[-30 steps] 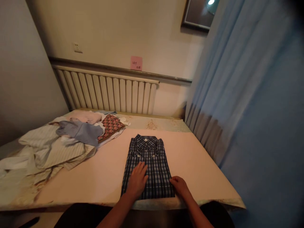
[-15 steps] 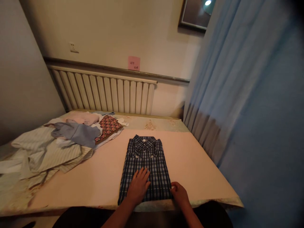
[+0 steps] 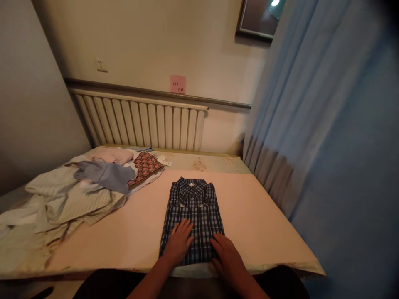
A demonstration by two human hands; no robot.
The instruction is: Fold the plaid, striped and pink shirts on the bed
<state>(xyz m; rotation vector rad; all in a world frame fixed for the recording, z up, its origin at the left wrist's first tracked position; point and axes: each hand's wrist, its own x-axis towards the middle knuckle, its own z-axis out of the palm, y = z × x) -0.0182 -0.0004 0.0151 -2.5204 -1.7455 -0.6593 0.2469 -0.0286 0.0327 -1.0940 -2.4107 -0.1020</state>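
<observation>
Head view, the only one supplied: the plaid shirt (image 3: 199, 216) lies on the pink sheet (image 3: 249, 216) at the middle of the front edge of the table (image 3: 199, 162), its collar toward the rear edge and its hem end just beside the front edge. Its body forms a neat rectangle with collar uppermost and no sleeve hanging out; folding is judged essentially complete, with only smoothing or squaring of the lower end outstanding. The left hand (image 3: 179, 241) is open, palm down on the lower front. The right hand (image 3: 229, 255) is also open, fingertips on the fabric near the lower right corner, thumb apart; no grip is evident. Toward the left edge lies a loose pile of garments (image 3: 99, 178), rumpled; if these belong to the work, they appear not yet done.
</observation>
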